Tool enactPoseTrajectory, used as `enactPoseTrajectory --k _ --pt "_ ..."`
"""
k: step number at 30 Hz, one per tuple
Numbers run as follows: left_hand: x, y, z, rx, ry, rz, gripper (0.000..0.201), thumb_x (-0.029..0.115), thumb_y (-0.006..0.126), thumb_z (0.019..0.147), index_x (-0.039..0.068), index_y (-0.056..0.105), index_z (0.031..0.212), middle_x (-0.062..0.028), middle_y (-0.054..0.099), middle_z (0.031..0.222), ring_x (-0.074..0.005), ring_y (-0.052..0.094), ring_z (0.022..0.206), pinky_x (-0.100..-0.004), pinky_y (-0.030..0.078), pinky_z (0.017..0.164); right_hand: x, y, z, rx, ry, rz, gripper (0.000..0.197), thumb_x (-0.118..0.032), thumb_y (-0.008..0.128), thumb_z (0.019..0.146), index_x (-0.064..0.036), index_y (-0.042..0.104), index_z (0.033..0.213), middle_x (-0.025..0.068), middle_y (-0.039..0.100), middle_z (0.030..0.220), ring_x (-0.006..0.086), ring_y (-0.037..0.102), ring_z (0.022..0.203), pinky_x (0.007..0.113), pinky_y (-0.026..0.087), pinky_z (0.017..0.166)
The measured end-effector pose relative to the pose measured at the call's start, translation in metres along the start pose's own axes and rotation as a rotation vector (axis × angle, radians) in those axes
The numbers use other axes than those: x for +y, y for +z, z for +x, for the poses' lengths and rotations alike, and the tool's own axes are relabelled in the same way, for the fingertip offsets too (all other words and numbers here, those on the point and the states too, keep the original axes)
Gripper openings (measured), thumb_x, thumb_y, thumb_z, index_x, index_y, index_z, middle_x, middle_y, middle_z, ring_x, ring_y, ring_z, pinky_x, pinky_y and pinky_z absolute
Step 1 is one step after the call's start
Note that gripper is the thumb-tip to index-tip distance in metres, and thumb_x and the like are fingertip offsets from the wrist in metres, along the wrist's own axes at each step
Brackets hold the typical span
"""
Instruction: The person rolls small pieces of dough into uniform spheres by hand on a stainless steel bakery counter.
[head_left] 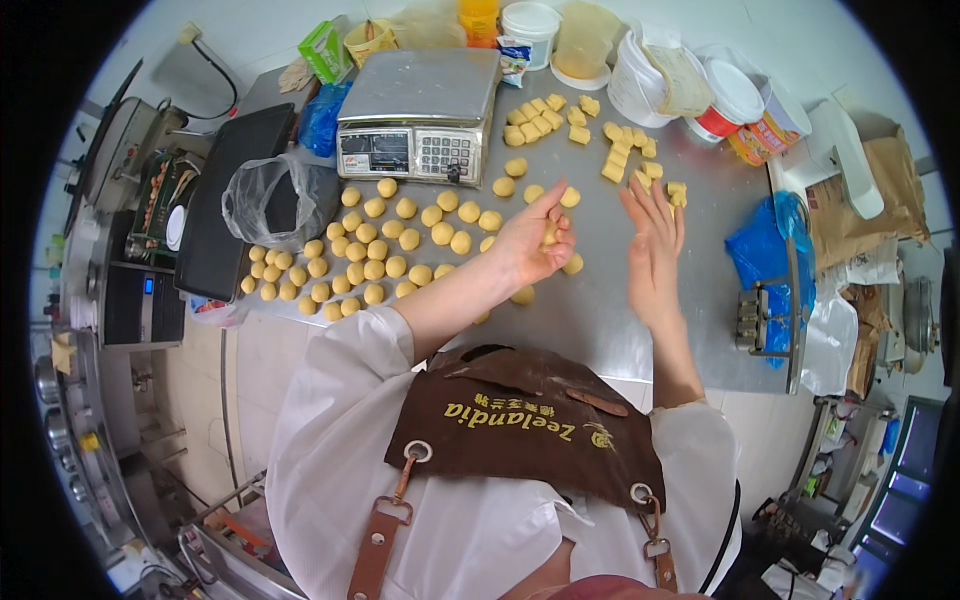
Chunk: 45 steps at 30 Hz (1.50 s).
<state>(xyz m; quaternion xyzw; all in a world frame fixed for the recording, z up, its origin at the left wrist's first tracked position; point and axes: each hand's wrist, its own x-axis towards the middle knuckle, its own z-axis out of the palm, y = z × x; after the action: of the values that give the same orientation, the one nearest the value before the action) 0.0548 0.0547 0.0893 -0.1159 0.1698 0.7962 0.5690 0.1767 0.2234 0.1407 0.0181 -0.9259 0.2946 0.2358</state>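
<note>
We are looking down on a steel table (pixel 600 300). Along its far edge a green carton (pixel 325 50) is lying tilted beside a yellow cup (pixel 368 40); a white lidded tub (pixel 530 30) is standing behind the digital scale (pixel 420 115), and further right a red-and-white tub (pixel 728 105) is sitting next to an orange-labelled box (pixel 765 135). A blue bag (pixel 765 250) and a brown paper sack (pixel 860 195) are lying at the right end.

Our left hand (pixel 535 245) is curling its fingers closed around a small piece of yellow dough (pixel 549 235), held just above the table near its middle; the piece is too rounded for us to tell a long axis. Our right hand (pixel 655 240) is hovering open, fingers spread, holding nothing, its fingertips just beside the cut dough blocks (pixel 615 150).

We are counting roughly forty rolled dough balls (pixel 360 255) in rows to the left, and about twenty cut blocks beyond the hands.
</note>
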Motion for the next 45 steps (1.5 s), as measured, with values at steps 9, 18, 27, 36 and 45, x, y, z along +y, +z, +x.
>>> enactPoseTrajectory --k 9,18,27,36,45 --pt "-0.059 -0.051 0.012 0.073 0.379 1.218 0.023 0.025 0.061 0.096 0.005 0.067 0.106 -0.0094 0.067 0.106 -0.017 0.063 0.1 -0.0264 0.049 0.083 0.079 0.008 -0.053 0.099 0.475 0.352 0.056 -0.044 0.033 0.106 -0.0013 0.059 0.131 0.017 0.058 0.136 0.0333 0.047 0.133 0.039 0.028 0.114" --pt "-0.046 -0.066 0.026 0.17 0.89 1.727 0.016 0.01 0.062 0.09 0.01 0.067 0.105 -0.0078 0.067 0.106 -0.0257 0.062 0.108 -0.0401 0.04 0.1 0.251 0.051 -0.042 0.118 0.811 -0.39 0.06 -0.055 0.065 0.087 0.0006 0.067 0.111 0.02 0.065 0.114 0.0357 0.059 0.112 0.044 0.049 0.092" --pt "-0.046 -0.069 0.02 0.215 0.475 1.178 0.022 0.017 0.056 0.099 0.001 0.065 0.111 -0.0112 0.068 0.108 -0.0233 0.065 0.103 -0.0354 0.049 0.094 0.306 0.097 -0.046 0.386 0.864 -0.283 0.058 -0.049 0.079 0.075 -0.0006 0.064 0.103 0.0139 0.061 0.101 0.0322 0.057 0.1 0.046 0.048 0.085" --pt "-0.019 -0.028 0.055 0.139 -0.072 0.086 0.051 0.048 0.047 0.101 0.001 0.056 0.122 -0.0154 0.062 0.122 -0.0267 0.061 0.113 -0.0426 0.048 0.103 0.064 0.064 -0.026 0.025 0.084 -0.158 0.058 -0.036 0.081 0.076 -0.0055 0.063 0.122 0.0146 0.055 0.129 0.0337 0.053 0.116 0.045 0.044 0.096" --pt "-0.003 -0.022 0.016 0.136 0.059 0.285 0.043 0.05 0.064 0.093 0.014 0.054 0.072 -0.0006 0.059 0.07 -0.0149 0.06 0.063 -0.0246 0.04 0.048 -0.013 0.037 -0.01 0.065 -0.109 -0.057 0.062 -0.05 0.06 0.091 -0.0061 0.057 0.136 0.0198 0.035 0.154 0.0409 0.034 0.139 0.055 0.023 0.115"
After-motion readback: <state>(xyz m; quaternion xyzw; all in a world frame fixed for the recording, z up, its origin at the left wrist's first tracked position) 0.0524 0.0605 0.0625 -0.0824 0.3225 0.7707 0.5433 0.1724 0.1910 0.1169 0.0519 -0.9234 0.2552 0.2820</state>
